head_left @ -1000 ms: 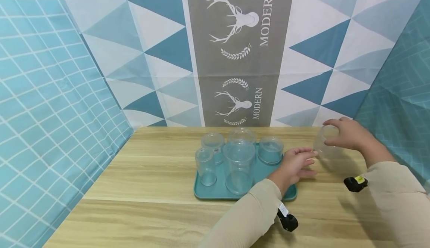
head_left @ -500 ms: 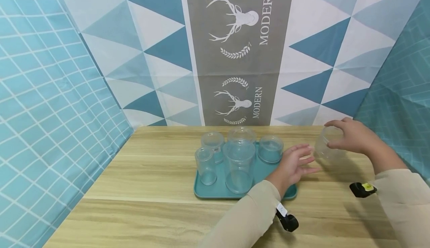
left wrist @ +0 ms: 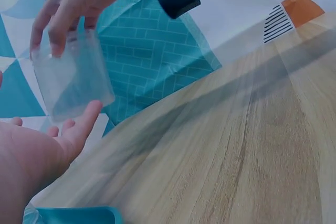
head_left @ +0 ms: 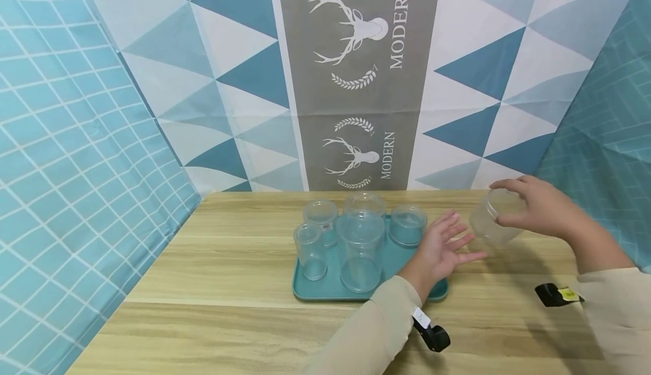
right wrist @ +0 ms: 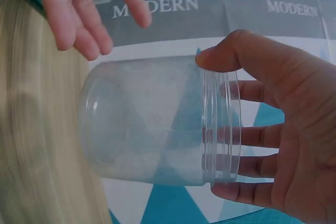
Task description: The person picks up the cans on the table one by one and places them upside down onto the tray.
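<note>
My right hand (head_left: pixel 546 210) grips a clear plastic jar (right wrist: pixel 149 121) by its threaded neck, thumb on one side and fingers round the other. The jar is tilted in the air above the right part of the table. Close by its base, my left hand (head_left: pixel 441 251) is held out with the fingers spread and nothing in its grasp. In the left wrist view, a left fingertip overlaps the jar's lower corner. Behind the left wrist lies a teal tray (head_left: pixel 325 295) bearing several clear jars, among them a tall jar (head_left: pixel 361 253) and a low jar (head_left: pixel 408 227).
On the tray's left stand a slim jar (head_left: pixel 311 253) and a wider jar (head_left: pixel 321 217). The wooden table (head_left: pixel 224 279) meets a patterned cloth backdrop (head_left: pixel 356 98) at the back. Blue cloth (head_left: pixel 66 155) hangs along the left side, teal cloth (head_left: pixel 610 155) along the right.
The left hand has drawn slightly left, its fingers spreading wider. The right hand has shifted a little to the right, with the jar still in its grip and tilting more.
</note>
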Motion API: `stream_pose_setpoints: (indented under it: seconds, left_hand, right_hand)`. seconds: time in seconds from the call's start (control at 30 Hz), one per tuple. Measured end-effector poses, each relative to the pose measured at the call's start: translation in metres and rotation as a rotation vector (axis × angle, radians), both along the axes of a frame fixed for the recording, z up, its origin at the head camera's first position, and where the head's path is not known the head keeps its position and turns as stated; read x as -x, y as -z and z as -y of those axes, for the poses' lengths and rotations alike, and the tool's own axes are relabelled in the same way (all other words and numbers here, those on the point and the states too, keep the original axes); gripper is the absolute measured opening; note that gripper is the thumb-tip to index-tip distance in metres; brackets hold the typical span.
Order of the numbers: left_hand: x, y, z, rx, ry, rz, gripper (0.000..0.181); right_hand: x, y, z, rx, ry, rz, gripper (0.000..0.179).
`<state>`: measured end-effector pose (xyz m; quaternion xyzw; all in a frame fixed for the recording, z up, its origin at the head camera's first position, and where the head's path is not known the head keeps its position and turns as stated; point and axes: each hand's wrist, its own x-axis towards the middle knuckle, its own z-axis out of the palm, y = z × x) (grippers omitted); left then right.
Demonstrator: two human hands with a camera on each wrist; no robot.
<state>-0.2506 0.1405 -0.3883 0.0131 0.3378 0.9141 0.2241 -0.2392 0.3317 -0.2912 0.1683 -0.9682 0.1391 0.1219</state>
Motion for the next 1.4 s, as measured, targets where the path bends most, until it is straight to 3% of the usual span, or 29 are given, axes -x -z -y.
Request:
stream_pose_setpoints:
  seconds: [0.17, 0.53, 0.8, 0.93, 1.27, 1.4]
  left_hand:
    - [0.0, 0.001, 0.005, -0.03, 0.042, -0.006, 0.047]
    - [0.0, 0.001, 0.017, -0.161, 0.212, -0.009, 0.048]
    - [-0.002, 0.002, 0.025, -0.226, 0.314, -0.077, 0.047]
    - [-0.002, 0.001, 0.027, -0.219, 0.312, -0.108, 0.045]
    - [-0.005, -0.002, 0.033, -0.164, 0.232, -0.167, 0.035]
    - [-0.006, -0.002, 0.035, -0.162, 0.222, -0.171, 0.034]
  right_hand:
    - [-0.01, -0.005, 0.005, 0.056, -0.04, -0.043, 0.063]
    - [-0.031, -0.015, 0.017, 0.124, -0.202, -0.157, 0.063]
    - [-0.039, -0.016, 0.023, 0.155, -0.284, -0.21, 0.07]
    - [-0.042, -0.016, 0.023, 0.171, -0.309, -0.199, 0.072]
    - [-0.047, -0.016, 0.022, 0.172, -0.355, -0.169, 0.077]
    - [-0.049, -0.013, 0.024, 0.217, -0.361, -0.178, 0.078]
